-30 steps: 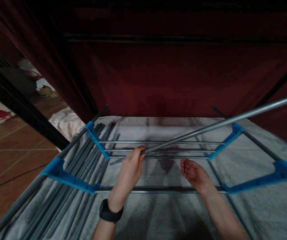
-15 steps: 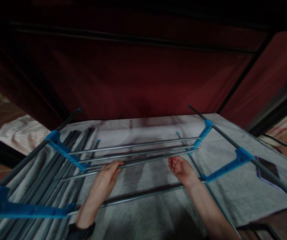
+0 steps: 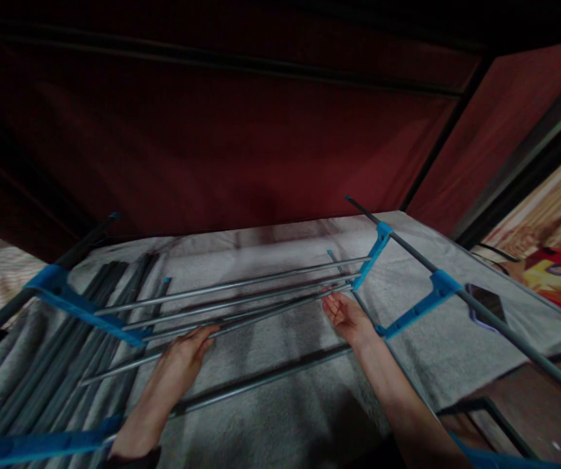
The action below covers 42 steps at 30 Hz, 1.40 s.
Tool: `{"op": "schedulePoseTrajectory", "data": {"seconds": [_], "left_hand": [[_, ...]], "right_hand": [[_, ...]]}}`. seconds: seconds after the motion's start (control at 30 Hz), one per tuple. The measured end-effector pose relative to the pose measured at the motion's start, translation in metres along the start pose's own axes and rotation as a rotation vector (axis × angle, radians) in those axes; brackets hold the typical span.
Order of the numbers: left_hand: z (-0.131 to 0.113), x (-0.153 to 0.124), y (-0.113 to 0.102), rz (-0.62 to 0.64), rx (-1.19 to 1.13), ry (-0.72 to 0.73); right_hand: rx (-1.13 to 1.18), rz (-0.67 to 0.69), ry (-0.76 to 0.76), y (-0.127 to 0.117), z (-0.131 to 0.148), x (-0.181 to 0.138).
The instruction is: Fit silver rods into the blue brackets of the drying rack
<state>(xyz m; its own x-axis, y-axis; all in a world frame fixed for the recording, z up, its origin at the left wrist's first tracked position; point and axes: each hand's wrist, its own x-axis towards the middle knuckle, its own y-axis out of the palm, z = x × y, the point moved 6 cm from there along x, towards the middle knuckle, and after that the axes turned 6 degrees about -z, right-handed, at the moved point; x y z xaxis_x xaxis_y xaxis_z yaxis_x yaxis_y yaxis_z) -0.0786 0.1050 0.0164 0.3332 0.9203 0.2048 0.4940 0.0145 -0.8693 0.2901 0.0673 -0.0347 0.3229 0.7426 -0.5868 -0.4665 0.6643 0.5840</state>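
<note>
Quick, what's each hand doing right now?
Left hand: closed on a loose metal rod.
Right hand: open, palm up, fingers slightly curled near that rod; whether they touch it, I can't tell.

Single head-worn view, from above the near side of the blue-jointed rack (image 3: 241,284), facing forward and down across it, toward the dark red panel (image 3: 260,143) behind the rack, close enough to crop the rack's near parts.

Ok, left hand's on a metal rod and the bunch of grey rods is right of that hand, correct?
Wrong side: head view shows the bunch of grey rods left of the left hand, which is on a metal rod.
</note>
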Motion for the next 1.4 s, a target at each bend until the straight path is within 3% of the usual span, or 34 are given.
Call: {"op": "schedulePoseTrajectory", "data": {"seconds": [0.23, 0.43, 0.8, 1.4], "left_hand": [[0.004, 0.002, 0.007, 0.007, -0.105, 0.014], [0.006, 0.001, 0.009, 0.042, -0.198, -0.077], [0.004, -0.001, 0.009, 0.071, -0.212, -0.128], [0.002, 0.002, 0.015, 0.033, -0.219, 0.014]], "right_hand": [[0.021, -0.019, -0.082, -0.009, -0.001, 0.006], [0.057, -0.089, -0.091, -0.015, 0.002, 0.010], [0.062, -0.142, -0.104, -0.015, 0.005, 0.006], [0.104, -0.182, -0.101, -0.015, 0.016, 0.003]]}}
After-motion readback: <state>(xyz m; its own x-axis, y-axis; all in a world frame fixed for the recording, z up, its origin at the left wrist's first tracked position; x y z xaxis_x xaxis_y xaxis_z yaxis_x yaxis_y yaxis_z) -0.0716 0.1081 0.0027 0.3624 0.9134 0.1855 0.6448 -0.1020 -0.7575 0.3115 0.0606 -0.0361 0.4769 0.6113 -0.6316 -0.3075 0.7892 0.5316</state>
